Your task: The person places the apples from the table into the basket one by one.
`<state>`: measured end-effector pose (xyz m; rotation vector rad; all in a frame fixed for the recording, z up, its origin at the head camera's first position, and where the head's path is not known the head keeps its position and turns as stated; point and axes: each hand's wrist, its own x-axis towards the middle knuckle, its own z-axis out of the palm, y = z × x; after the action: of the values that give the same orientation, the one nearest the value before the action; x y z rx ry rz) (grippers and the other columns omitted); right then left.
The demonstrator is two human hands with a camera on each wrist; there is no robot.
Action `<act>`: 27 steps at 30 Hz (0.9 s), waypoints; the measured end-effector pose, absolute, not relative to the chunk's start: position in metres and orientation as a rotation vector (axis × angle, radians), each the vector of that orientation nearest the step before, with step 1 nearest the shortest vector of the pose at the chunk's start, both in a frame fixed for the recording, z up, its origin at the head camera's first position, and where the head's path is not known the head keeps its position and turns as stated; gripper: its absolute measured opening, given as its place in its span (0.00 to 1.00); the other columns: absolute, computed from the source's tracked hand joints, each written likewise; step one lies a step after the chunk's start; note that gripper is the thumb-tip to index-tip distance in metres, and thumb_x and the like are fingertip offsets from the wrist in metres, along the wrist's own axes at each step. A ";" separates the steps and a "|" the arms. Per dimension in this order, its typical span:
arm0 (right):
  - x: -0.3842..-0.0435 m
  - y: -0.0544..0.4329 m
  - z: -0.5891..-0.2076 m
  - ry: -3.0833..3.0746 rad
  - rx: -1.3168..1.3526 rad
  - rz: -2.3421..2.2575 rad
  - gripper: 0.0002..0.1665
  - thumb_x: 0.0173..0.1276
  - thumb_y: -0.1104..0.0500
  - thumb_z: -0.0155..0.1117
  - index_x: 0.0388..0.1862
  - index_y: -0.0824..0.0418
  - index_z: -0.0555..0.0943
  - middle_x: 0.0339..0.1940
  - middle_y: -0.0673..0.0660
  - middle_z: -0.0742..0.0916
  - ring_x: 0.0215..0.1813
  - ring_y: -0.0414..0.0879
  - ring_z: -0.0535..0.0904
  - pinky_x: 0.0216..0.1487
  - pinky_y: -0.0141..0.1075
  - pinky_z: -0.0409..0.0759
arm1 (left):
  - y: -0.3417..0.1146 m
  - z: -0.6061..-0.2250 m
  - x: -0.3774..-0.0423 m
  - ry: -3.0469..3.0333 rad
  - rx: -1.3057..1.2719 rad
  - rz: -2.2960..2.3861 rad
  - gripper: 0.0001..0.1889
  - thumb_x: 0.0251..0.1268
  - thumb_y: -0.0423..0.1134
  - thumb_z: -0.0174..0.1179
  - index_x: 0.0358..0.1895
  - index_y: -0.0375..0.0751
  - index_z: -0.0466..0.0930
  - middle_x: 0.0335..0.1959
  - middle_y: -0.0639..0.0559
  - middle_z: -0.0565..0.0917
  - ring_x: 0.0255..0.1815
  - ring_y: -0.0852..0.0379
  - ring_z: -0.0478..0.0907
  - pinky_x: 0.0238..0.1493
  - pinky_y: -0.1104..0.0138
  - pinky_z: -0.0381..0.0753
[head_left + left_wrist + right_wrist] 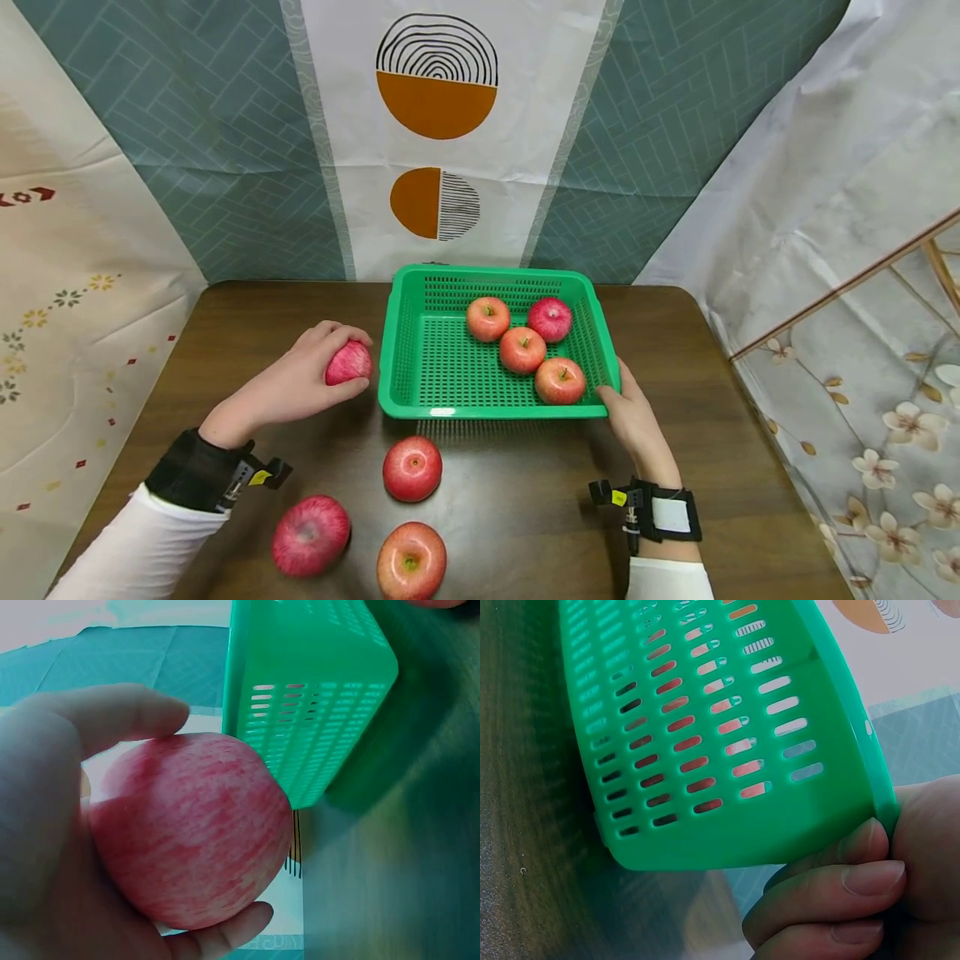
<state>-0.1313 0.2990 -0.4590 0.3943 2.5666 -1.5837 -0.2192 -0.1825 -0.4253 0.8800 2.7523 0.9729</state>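
Over on the left, a black wrist strap point(187, 471) is carrying a yellow tag point(259, 477), but any print on it is coming out too small to read. The left hand point(300, 382) is curling its fingers and thumb around a pinkish-red apple point(348, 363), holding it just beside the left wall of the green basket point(487, 412), with a narrow gap showing between them from the head view. Below that hand, a darker pink apple point(311, 536) is sitting on the brown table point(720, 467), and to its right two red apples point(412, 468) are lying one behind the other in front of the basket. The basket itself is holding four: three orange-red apples point(522, 350) running in a diagonal line, plus a deep pink apple point(550, 320) sitting near the back right. They're all bunching toward the right, so plenty of mesh floor is showing on the left side. The right hand point(634, 415) is gripping the basket's front right corner, thumb over the rim and fingers bending against the outer wall. Its strap point(692, 515) is wearing another yellow tag point(618, 497), also too tiny to read, plus a white patch point(670, 515). Past that, brown wood is stretching to the table's right edge.
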 end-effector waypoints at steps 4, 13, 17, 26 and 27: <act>-0.132 0.299 -0.459 2.554 0.393 -1.600 0.42 0.86 0.58 0.44 0.91 0.57 0.41 0.82 0.68 0.63 0.73 0.64 0.64 0.71 0.61 0.65 | -0.180 -0.424 -0.219 2.744 0.918 0.984 0.29 0.63 0.42 0.75 0.66 0.45 0.76 0.62 0.45 0.74 0.63 0.42 0.69 0.47 0.50 0.88; -0.133 0.298 -0.459 2.553 0.406 -1.609 0.42 0.86 0.58 0.44 0.91 0.58 0.42 0.83 0.67 0.62 0.75 0.64 0.63 0.74 0.63 0.62 | -0.176 -0.416 -0.219 2.758 0.924 1.005 0.27 0.65 0.39 0.72 0.65 0.47 0.75 0.62 0.46 0.72 0.64 0.43 0.67 0.47 0.51 0.87; -0.132 0.299 -0.460 2.556 0.408 -1.609 0.42 0.86 0.57 0.44 0.91 0.58 0.42 0.85 0.67 0.61 0.77 0.64 0.62 0.76 0.65 0.61 | -0.173 -0.412 -0.220 2.788 0.910 1.010 0.29 0.65 0.40 0.71 0.68 0.45 0.72 0.64 0.45 0.71 0.65 0.42 0.67 0.48 0.48 0.86; -0.132 0.299 -0.460 2.556 0.398 -1.616 0.42 0.86 0.58 0.44 0.91 0.58 0.42 0.83 0.67 0.63 0.74 0.64 0.64 0.73 0.64 0.64 | -0.148 -0.397 -0.223 2.779 1.052 1.038 0.33 0.64 0.39 0.72 0.70 0.40 0.68 0.65 0.47 0.72 0.66 0.45 0.67 0.51 0.49 0.85; -0.132 0.299 -0.460 2.556 0.398 -1.616 0.42 0.86 0.58 0.44 0.91 0.58 0.42 0.84 0.67 0.62 0.74 0.64 0.63 0.73 0.64 0.64 | -0.145 -0.395 -0.223 2.763 1.083 1.030 0.33 0.63 0.39 0.72 0.69 0.40 0.69 0.65 0.47 0.72 0.66 0.45 0.67 0.51 0.50 0.85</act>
<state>-0.1318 0.2988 -0.4600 0.3981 2.5565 -1.6164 -0.2228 -0.1446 -0.3954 1.0834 2.7634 1.0300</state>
